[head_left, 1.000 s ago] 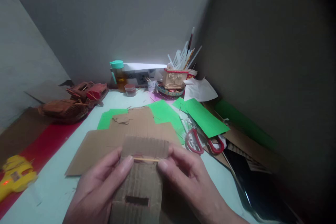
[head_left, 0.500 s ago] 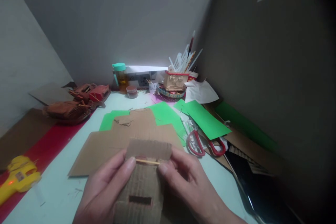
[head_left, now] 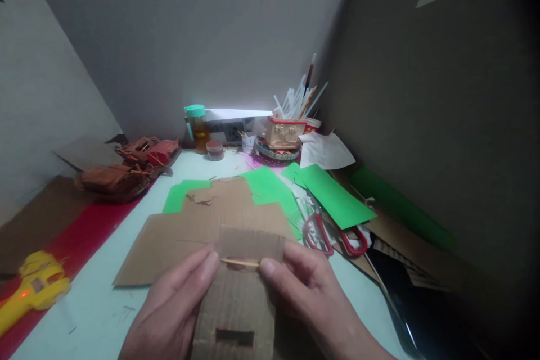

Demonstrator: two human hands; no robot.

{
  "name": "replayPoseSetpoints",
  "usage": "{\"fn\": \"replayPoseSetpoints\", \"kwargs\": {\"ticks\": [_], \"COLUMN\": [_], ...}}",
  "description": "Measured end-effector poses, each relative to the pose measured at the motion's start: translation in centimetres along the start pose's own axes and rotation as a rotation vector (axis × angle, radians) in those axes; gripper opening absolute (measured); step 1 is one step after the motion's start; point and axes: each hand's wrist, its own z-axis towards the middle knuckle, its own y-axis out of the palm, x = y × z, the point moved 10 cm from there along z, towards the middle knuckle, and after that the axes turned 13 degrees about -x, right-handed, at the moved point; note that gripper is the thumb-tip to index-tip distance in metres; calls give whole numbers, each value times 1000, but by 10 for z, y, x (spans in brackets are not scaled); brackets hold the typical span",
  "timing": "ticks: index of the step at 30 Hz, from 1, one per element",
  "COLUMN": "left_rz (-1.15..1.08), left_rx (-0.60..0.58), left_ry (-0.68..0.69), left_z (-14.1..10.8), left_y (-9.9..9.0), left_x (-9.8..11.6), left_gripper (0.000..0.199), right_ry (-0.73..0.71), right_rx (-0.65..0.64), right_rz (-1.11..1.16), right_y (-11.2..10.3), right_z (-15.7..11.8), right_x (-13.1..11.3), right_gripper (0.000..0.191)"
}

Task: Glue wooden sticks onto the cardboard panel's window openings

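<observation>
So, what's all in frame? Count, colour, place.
slotted cardboard: 1, brown, between hands
thin stick: 1, yellowish, across it
loose cardboard: several, brown, on table
paper sheets: several, green, centre and right
scissor-like handles: 2 loops, red, right
glue gun: 1, yellow, left
model-like objects: at least 2, reddish-brown, left
lidded bottle: 1, teal lid, back
jar: 1, reddish, beside bottle
box of sticks: 1, tan, back
crumpled paper: 1, white, right of box
glossy panel: 1, black, right
table: 1, pale
left hand: 1, bare, cardboard's left
right hand: 1, bare, cardboard's right
</observation>
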Motion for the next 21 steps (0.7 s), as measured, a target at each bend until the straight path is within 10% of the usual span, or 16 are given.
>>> {"fn": "replayPoseSetpoints", "kwargs": {"ticks": [21], "left_rz": [97], "left_rx": [-156], "left_ry": [105], "left_z": [0], "left_y": [24], "left_x": [14], "left_gripper": [27], "right_ry": [-5], "right_rx": [69], "right_rz": [-125], "right_y": [-6], "right_z": [-3], "right_x": [-4], "right_gripper": [45]}}
